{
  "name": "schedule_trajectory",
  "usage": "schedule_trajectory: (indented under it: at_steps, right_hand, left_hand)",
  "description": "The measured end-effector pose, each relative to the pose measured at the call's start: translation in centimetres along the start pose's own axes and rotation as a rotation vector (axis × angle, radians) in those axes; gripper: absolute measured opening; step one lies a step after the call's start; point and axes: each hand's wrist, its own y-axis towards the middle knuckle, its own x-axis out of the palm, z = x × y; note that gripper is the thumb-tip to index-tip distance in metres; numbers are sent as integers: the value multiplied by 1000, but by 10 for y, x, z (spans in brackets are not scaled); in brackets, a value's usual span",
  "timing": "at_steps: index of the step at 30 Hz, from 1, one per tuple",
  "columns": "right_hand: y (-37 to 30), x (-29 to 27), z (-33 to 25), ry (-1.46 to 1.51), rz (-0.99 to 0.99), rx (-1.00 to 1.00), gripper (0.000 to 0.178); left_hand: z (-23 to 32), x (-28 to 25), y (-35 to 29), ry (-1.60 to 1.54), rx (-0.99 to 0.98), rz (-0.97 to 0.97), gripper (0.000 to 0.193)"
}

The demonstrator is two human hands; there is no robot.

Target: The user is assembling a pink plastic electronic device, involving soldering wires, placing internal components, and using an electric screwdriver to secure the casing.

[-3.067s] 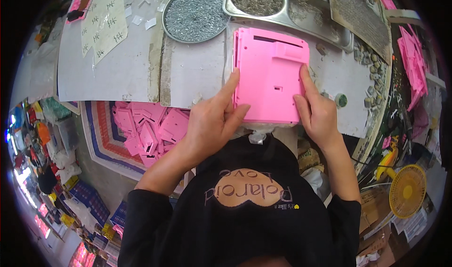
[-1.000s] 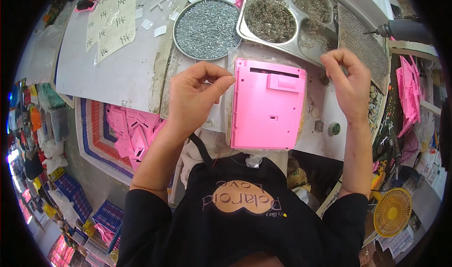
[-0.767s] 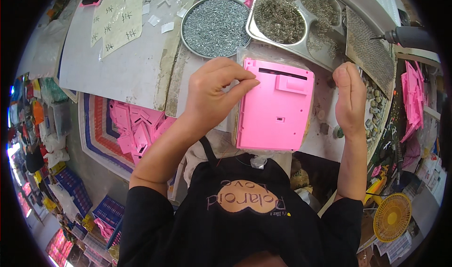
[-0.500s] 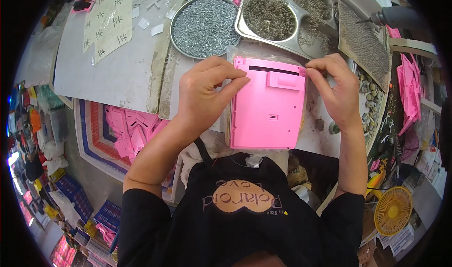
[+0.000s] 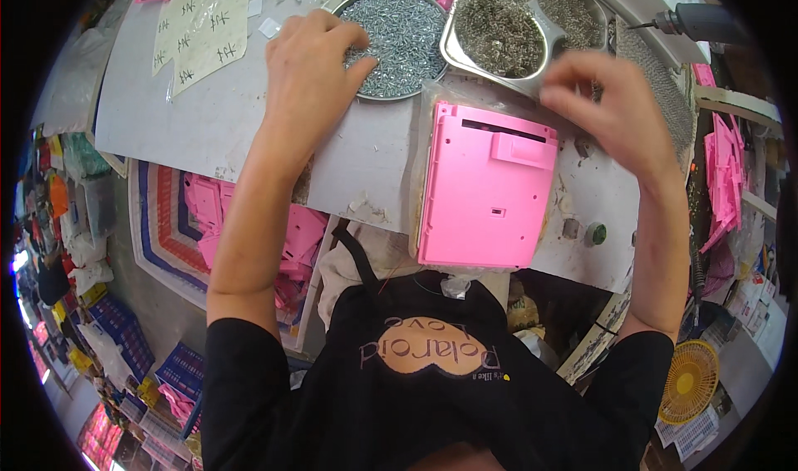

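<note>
A pink rectangular plastic housing (image 5: 474,197) lies flat in front of me, with a dark slot along its far end and a raised block below that. Neither hand touches it. At the near-left rim of a round metal dish of small silver screws (image 5: 399,34) is my left hand (image 5: 312,80), thumb and forefinger apart over the screws. My right hand (image 5: 615,101) hovers past the housing's far right corner, beside a metal tray of small parts (image 5: 449,43). Motion smears its curled fingers, so anything between them cannot be made out.
A power screwdriver (image 5: 702,24) hangs at the far right above a textured mat (image 5: 652,59). Pink parts fill a striped basket (image 5: 162,246) below the table's left side. A yellow fan (image 5: 690,381) stands at the lower right. A small green object (image 5: 595,234) lies right of the housing.
Both hands have left the housing's far corners. My left hand went left and away to the screw dish; my right hand shifted slightly right and away. The view has shifted a little.
</note>
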Motion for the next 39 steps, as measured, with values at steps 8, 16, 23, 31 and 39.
schedule_trajectory:
  at_steps: [8, 16, 23, 31, 39]
  right_hand:
    - [129, 95, -16, -661, 179, -544, 22]
    - [141, 91, -30, -733, 187, -439, 19]
    - [23, 42, -28, -346, 422, -455, 10]
    - [-110, 75, 8, -128, 420, -341, 17]
    - [-110, 69, 20, -204, 425, -427, 27]
  left_hand:
    - [-6, 10, 10, -71, -41, -22, 14]
    - [14, 3, 4, -438, -239, 95, 8]
    - [82, -30, -37, -597, -7, 33, 11]
    - [129, -21, -56, -538, 396, -258, 15]
    - [148, -7, -48, -478, 589, -330, 16]
